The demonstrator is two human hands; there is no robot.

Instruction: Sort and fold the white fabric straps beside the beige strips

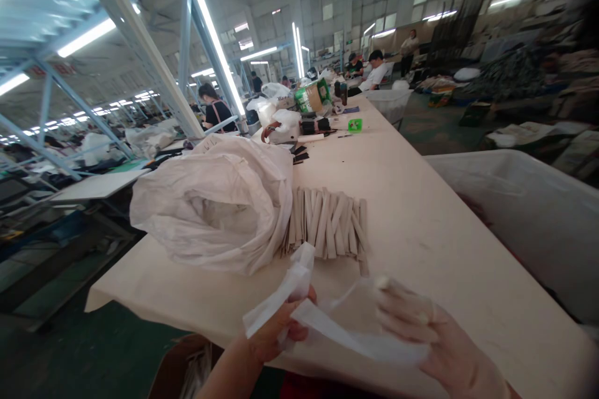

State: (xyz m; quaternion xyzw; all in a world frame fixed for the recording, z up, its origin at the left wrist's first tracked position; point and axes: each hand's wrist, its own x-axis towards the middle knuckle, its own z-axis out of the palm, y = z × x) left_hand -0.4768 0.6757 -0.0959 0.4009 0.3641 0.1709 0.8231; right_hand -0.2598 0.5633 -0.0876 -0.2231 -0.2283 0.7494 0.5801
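1. Left hand (276,330) is pinching a white fabric strip (327,324).
2. Right hand (421,330), blurred, is lying on its far end; grip unclear.
3. Strip is running left-right between the hands, above the table (421,224) edge.

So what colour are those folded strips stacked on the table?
Pale beige, close to the table's own tone; the folded strips show best in the head view.

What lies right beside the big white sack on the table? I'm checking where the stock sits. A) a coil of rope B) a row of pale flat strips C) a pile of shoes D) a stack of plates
B: a row of pale flat strips lies side by side on the table, against the right side of the big white sack.
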